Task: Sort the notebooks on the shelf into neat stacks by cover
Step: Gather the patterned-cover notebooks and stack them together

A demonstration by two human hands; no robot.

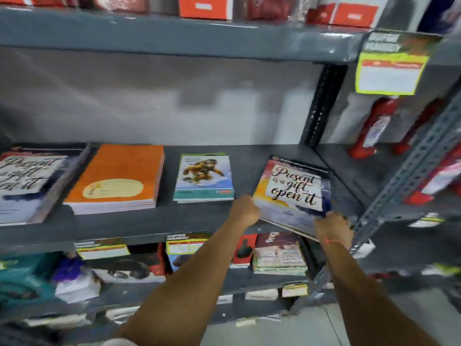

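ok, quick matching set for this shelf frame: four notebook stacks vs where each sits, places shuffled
Things:
1. orange stack
2. astronaut-cover stack
3. held "open it" stack
4. other "open it" stack

Places:
A. far left, cut by the frame edge
B. right end, tilted, in both hands, left hand and right hand
C. second from left
D. middle, just left of the hands

Pairs: 1-C, 2-D, 3-B, 4-A

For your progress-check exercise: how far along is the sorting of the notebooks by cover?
Done: the orange stack and the figure-cover stack sit squared. In hand: the left hand and right hand grip the tilted "Present is a gift" notebooks. Left: uniting them with the matching stack far left.
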